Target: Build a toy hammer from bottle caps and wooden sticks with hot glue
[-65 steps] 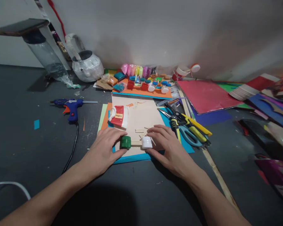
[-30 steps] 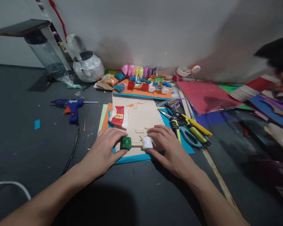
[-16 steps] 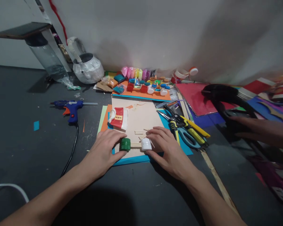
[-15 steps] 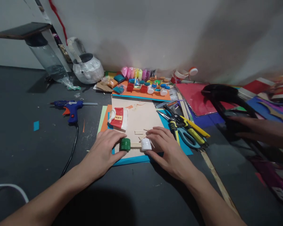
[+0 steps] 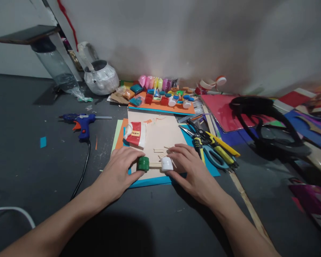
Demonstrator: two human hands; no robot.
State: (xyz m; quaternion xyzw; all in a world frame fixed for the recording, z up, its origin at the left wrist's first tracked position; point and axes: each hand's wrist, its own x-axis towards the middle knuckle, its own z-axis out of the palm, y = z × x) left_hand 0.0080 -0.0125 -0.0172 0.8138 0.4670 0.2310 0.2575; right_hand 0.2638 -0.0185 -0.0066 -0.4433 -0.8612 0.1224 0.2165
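Between thumb and fingers, my left hand grips a small round green cap, perhaps two caps stacked. My right hand holds a similar white cap in the same way. Thin wooden sticks run sideways between the two caps, over a beige sheet. Beyond them lie short loose sticks. A torn red and white paper cup piece sits just past my left hand. Pliers and cutters with yellow and black handles lie past my right hand.
A blue glue gun with a black cord lies at left. Behind stand a metal kettle and a clear bottle. Coloured clay packets and small capped pots line the back. A black looped frame lies at right.
Another person's hand at the right has left the view, and the black looped frame it was at now rests there. The view has shifted slightly; my hands keep their hold.
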